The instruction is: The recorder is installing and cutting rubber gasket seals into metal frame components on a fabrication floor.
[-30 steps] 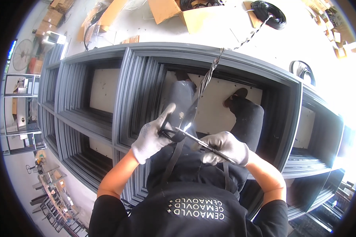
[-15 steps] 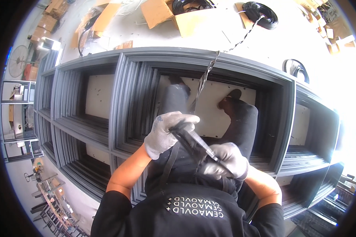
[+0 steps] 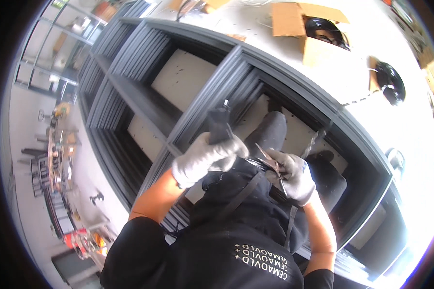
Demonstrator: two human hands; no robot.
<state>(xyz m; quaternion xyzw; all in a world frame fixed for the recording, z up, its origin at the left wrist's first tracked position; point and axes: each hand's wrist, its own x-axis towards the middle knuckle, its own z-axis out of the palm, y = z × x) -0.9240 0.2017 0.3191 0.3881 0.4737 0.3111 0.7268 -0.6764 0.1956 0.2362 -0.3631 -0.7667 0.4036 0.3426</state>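
Grey-gloved, gripping a blurred black piece (image 3: 219, 124) in the left hand (image 3: 208, 158), with fingers clamped round its near end; holding a metal tool (image 3: 271, 164) in the right hand (image 3: 295, 176), with fingers clamped on it, beyond the black shirt (image 3: 217, 255); could jab the left fingers by slipping or closing in too fast; pointing the black piece outward, long axis almost straight up the view; slanting the tool's long axis, tip toward far left.
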